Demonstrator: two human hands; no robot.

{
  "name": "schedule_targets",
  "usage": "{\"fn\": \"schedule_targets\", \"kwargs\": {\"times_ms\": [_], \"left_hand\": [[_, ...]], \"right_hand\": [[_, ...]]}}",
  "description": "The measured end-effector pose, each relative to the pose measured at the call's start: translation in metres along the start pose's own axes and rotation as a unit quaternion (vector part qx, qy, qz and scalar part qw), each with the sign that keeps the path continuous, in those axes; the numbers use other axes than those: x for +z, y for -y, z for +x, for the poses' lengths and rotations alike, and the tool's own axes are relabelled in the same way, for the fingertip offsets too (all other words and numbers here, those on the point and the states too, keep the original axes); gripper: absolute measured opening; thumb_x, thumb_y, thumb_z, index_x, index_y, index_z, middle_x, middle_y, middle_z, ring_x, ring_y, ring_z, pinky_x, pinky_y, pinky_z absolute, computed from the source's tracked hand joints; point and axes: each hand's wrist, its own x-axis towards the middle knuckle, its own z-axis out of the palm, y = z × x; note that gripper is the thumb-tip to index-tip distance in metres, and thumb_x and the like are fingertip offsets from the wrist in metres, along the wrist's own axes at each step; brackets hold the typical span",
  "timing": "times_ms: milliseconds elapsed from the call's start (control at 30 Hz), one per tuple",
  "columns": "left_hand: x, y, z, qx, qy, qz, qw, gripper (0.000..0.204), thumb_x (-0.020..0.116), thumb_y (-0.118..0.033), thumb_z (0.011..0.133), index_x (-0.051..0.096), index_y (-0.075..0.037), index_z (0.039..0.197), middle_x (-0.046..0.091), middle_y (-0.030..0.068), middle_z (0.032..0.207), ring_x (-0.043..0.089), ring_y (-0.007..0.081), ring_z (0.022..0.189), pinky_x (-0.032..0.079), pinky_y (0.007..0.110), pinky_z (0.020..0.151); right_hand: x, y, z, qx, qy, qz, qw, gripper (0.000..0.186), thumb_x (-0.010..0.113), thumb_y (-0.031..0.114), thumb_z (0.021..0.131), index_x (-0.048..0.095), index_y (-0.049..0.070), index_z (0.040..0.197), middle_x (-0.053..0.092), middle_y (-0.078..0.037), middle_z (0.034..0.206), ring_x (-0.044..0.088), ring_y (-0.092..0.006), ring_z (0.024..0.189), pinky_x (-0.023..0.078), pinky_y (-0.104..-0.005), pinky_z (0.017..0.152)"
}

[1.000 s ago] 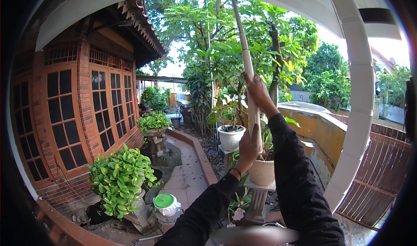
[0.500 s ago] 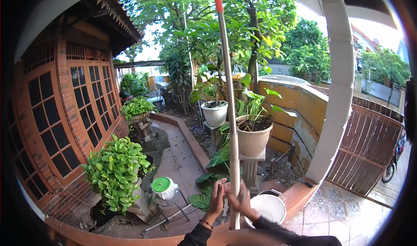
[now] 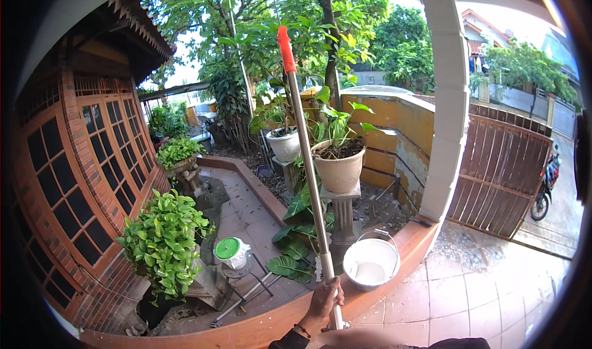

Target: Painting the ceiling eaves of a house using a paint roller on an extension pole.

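Observation:
A long pole (image 3: 311,179) with a red end piece (image 3: 286,50) leans up and away to the left, its top in front of the trees. The upper length is darker metal; the lower length is pale. My left hand (image 3: 325,298) is closed round the pale lower part. At the bottom edge, my right hand (image 3: 343,326) shows only as a bit of fingers around the pole's lower end; the rest is hidden. A white bucket (image 3: 371,264) with a raised handle stands on the ledge just right of the pole.
A tiled ledge (image 3: 265,321) runs across in front of me. Beyond it are a stool (image 3: 242,269) bearing a green-lidded white container (image 3: 228,248), a leafy plant (image 3: 163,244) and a beige pot (image 3: 339,171) on a pedestal. A white column (image 3: 445,102) rises at right, before a brown gate (image 3: 499,170).
The pole has come lower and tilts more to the left at its top. My left hand, loose beside the pole before, now wraps it. My right hand has dropped toward the bottom edge.

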Motion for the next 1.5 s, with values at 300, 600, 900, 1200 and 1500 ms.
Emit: {"fn": "schedule_targets", "kwargs": {"times_ms": [300,600,900,1200,1500], "left_hand": [[0.009,0.0,-0.001,0.018,0.006,0.033,0.999,0.037,0.053,-0.038,0.104,0.05,-0.007,0.083,0.049,0.0007,0.062,0.052,0.0116,0.054,0.045,0.027,0.054],[0.014,0.012,-0.025,-0.017,-0.028,0.014,0.999,0.039,0.054,-0.04,0.103,0.05,-0.008,0.082,0.048,0.0017,0.06,0.054,0.0135,0.052,0.047,0.028,0.053],[0.025,0.019,-0.035,0.017,-0.01,0.043,0.999,0.037,0.056,-0.038,0.102,0.049,-0.009,0.08,0.049,0.0013,0.058,0.051,0.0106,0.05,0.043,0.025,0.05],[0.033,0.033,-0.056,0.023,0.041,0.007,0.999,0.033,0.058,-0.038,0.1,0.052,-0.005,0.098,0.049,0.0014,0.067,0.053,0.0104,0.058,0.048,0.028,0.057],[0.05,0.055,-0.072,-0.079,0.001,-0.016,0.997,0.032,0.057,-0.036,0.1,0.046,-0.009,0.086,0.046,0.0019,0.063,0.052,0.0128,0.056,0.049,0.032,0.06]], "right_hand": [[-0.025,0.078,0.032,0.49,0.014,0.172,0.854,0.048,0.075,0.044,0.086,0.06,0.005,0.11,0.061,-0.005,0.086,0.056,-0.0156,0.072,0.046,-0.0327,0.061],[-0.022,0.081,0.005,0.54,-0.01,0.183,0.821,0.04,0.082,0.035,0.081,0.065,0.003,0.099,0.064,-0.003,0.073,0.06,-0.0129,0.063,0.047,-0.029,0.056],[-0.037,0.112,-0.002,0.427,0.004,0.176,0.887,0.04,0.079,0.041,0.084,0.064,0.004,0.083,0.064,-0.004,0.069,0.06,-0.0126,0.061,0.048,-0.0296,0.055],[-0.045,0.116,-0.023,0.379,-0.023,0.122,0.917,0.039,0.08,0.039,0.083,0.063,0.004,0.083,0.062,-0.001,0.069,0.057,-0.0106,0.059,0.045,-0.0294,0.052],[-0.07,0.127,-0.048,0.45,0.054,0.126,0.882,0.041,0.083,0.034,0.08,0.067,0.002,0.102,0.066,-0.003,0.078,0.059,-0.0113,0.062,0.047,-0.028,0.056]]}}
